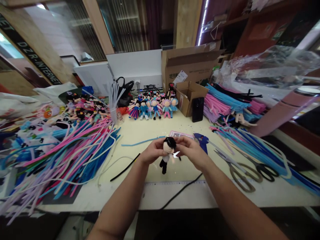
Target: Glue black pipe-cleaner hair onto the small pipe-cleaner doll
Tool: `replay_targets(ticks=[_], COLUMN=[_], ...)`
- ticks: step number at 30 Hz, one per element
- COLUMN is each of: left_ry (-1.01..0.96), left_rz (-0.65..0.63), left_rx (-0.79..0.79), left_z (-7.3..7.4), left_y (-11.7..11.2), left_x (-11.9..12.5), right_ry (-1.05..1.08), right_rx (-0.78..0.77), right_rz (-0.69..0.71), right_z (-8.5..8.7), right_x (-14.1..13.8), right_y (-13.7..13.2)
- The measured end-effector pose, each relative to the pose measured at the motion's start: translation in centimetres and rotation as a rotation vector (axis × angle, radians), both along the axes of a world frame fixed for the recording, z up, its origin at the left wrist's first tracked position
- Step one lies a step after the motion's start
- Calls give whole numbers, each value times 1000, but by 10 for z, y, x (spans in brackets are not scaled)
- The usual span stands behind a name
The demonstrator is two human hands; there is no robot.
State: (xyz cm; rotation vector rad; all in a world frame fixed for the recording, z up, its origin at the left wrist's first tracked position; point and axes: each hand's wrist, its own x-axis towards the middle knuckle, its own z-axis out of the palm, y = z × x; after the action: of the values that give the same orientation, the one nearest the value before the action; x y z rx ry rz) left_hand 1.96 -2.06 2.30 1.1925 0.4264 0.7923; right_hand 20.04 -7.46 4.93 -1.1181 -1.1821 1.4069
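A small pipe-cleaner doll (168, 152) with black hair, a white body and black legs hangs above the middle of the pale table (155, 196). My left hand (153, 152) pinches it from the left, fingers closed on its head and body. My right hand (192, 150) grips it from the right, fingers closed around its arm side. Loose black pipe cleaners (125, 169) lie on the table just below my hands.
A big heap of pink, blue and white pipe cleaners (65, 160) fills the left. Finished dolls (152, 106) stand at the back by cardboard boxes (190, 76). Two pairs of scissors (240, 170) and more blue pipe cleaners (252, 146) lie on the right. A black phone (197, 109) leans on a box.
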Motion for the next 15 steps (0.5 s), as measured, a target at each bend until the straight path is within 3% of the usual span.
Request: replay_targets(ticks=[5,10,15], left_ry=[17,178,374], left_rz=[89,329,421], left_rx=[71,90,224], left_z=[1,-2,-9], left_y=[9,18,19], left_x=[-8,-12,-7], right_ry=[17,-203,-395], right_rx=[72,278,412], right_rz=[-32,-268,-311], right_z=[0,-7,-14], right_x=[-2,9,5], right_y=[27,38,34])
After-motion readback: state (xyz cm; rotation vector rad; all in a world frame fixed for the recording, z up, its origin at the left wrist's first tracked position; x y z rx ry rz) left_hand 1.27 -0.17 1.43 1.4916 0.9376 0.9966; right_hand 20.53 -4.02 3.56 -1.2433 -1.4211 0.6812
